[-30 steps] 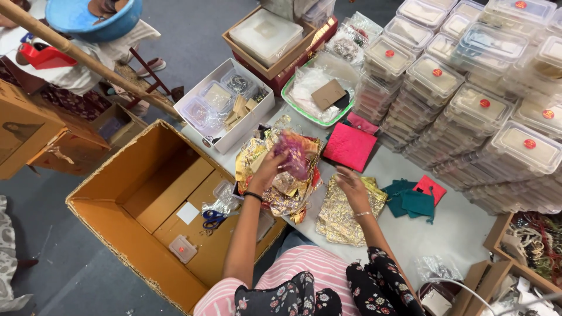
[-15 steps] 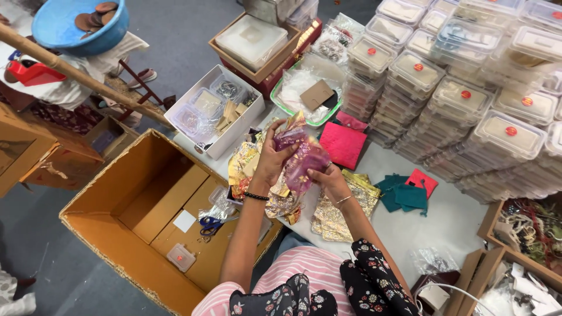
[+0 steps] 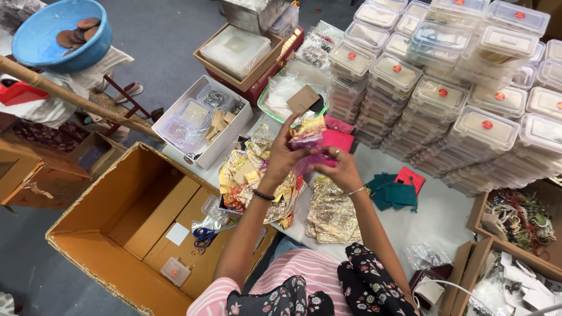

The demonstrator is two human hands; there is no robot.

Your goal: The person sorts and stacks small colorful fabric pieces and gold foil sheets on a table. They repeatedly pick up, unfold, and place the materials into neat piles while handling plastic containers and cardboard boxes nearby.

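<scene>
Left hand: the left hand (image 3: 285, 153) is raised at the centre of the frame, fingers curled closed on the upper edge of a small pink and gold pouch (image 3: 308, 142).
Right hand: the right hand (image 3: 341, 169) sits just to the right and slightly below, fingers pinched on the lower pink part of the same pouch; a ring and a thin bracelet show on it.
Pouch: held between both hands above the white table (image 3: 436, 216), at mid-frame; whether its mouth is open is hard to tell, since the fingers cover it.
Below the hands: a heap of gold foil pouches (image 3: 253, 175) lies left of centre, and a flatter stack of gold fabric pouches (image 3: 331, 210) lies just under the right wrist.
Right of the hands: teal pouches (image 3: 393, 192) and one red pouch (image 3: 411, 176) lie together on the table.
Behind the hands: a magenta pouch (image 3: 340, 139) touches the held one from behind in this view.
Upper right: stacks of clear lidded boxes (image 3: 445, 88) fill the corner.
Lower left: an open cardboard box (image 3: 117, 205) holds blue-handled scissors (image 3: 205, 235).
Upper left: a blue bowl (image 3: 58, 38) rests above a white tray (image 3: 199, 120) of small packets.
</scene>
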